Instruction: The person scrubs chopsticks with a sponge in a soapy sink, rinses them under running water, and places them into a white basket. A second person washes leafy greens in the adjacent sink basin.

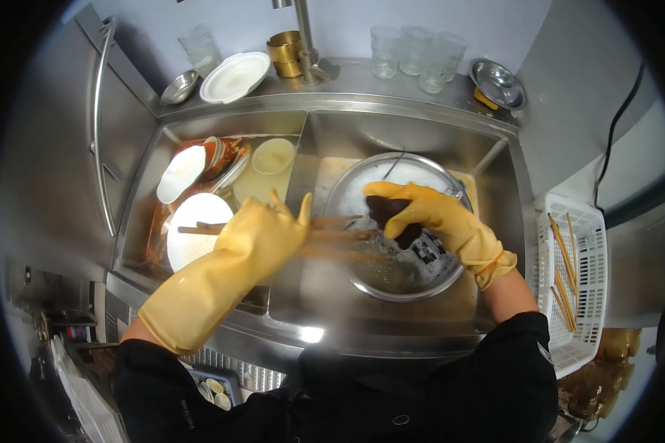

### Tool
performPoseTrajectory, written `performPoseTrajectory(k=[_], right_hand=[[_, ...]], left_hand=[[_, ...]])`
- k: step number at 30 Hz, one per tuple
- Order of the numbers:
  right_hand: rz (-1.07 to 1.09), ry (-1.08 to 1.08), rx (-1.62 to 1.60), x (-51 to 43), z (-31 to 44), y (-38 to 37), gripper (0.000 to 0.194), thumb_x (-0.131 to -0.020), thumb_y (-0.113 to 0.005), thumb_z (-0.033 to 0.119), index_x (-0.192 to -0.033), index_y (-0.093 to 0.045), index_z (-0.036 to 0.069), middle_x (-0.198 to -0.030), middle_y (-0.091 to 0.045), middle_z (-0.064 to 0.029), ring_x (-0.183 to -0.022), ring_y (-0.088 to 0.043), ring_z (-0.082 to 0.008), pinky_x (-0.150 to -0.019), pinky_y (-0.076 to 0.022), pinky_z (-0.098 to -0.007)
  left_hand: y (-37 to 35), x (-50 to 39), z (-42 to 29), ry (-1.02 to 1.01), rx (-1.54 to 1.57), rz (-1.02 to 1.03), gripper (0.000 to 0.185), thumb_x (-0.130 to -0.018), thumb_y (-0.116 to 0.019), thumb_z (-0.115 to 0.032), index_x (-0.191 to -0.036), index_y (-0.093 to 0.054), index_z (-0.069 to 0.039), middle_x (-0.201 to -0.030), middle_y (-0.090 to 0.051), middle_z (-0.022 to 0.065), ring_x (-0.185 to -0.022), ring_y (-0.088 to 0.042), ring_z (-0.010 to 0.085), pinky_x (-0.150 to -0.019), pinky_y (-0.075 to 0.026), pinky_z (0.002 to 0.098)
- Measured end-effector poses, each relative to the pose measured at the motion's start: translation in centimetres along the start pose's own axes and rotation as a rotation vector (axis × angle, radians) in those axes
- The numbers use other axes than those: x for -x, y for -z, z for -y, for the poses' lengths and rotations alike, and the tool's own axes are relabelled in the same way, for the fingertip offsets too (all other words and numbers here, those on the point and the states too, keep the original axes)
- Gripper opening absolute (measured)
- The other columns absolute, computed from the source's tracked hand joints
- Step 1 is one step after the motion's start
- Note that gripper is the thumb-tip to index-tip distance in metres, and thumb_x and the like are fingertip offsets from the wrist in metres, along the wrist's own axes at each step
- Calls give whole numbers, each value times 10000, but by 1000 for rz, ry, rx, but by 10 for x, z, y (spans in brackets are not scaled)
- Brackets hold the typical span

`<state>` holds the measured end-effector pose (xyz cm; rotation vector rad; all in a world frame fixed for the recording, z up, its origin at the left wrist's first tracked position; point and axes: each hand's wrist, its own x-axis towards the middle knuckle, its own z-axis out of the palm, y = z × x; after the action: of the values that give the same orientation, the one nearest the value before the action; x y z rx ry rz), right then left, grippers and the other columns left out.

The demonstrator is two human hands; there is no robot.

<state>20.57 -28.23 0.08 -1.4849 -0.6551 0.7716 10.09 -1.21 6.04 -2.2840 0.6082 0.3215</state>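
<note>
Yellow rubber gloves cover both hands. My left hand [260,227] grips several wooden chopsticks [343,235] over the divider between two sink basins, their ends reaching over the round metal basin [360,288]. My right hand [432,210] holds a dark brown cloth or pad [388,209], whose exact kind I cannot tell, above that basin. Sudsy water [366,174] fills the basin, with a thin dark stick and a black-and-white patterned thing [428,249] in it. White dishes [183,173], a white plate [194,221] and a bowl [273,155] lie in the left sink, amid reddish and cloudy liquid.
A faucet [305,44] rises behind the divider. Along the back ledge stand clear glasses [385,52], a brass-coloured container [285,53], a white dish [235,77] and metal bowls [497,83]. At the right, a white plastic basket [587,315] holds several chopsticks [564,255].
</note>
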Motion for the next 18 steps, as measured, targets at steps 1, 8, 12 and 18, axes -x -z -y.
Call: performPoseTrajectory(k=[1,8,12,18], right_hand=[[46,72,122,-2,7,-10,361,-771,-705,127,-1121,-717,36,-1258,-631,-141,-1152,-595,-240,-941,-473,-314],[8,-26,217,-26,-11,-54,606,-710,-670,113,-1296,-564,4,-1197,-629,-187,-1063,-596,-336,-904,-483,-375],[21,-20,249,-33,-56,-48,508,-762,-679,130,-1246,-595,2,-1121,-658,-211,-1005,-630,-368,-901,-506,-403],[-22,-267,476,-32,-99,-29,409,-826,-705,171,-1193,-638,3,-1032,-678,-149,-935,-621,-255,-814,-480,-364]], left_hand=[[6,-7,-3,-27,-4,-53,691,-876,-569,-134,-1506,-340,32,-1180,-650,307,-792,-723,307,-672,-558,394],[9,-26,6,-74,80,-74,661,-885,-577,-152,-1496,-389,16,-904,-708,116,-764,-714,250,-581,-549,382],[-9,-16,11,10,110,9,667,-906,-548,-146,-1527,-344,-12,-849,-717,92,-750,-712,259,-604,-560,386],[-20,-3,19,152,172,190,683,-906,-548,-105,-1536,-313,13,-944,-726,189,-812,-721,291,-641,-575,410]])
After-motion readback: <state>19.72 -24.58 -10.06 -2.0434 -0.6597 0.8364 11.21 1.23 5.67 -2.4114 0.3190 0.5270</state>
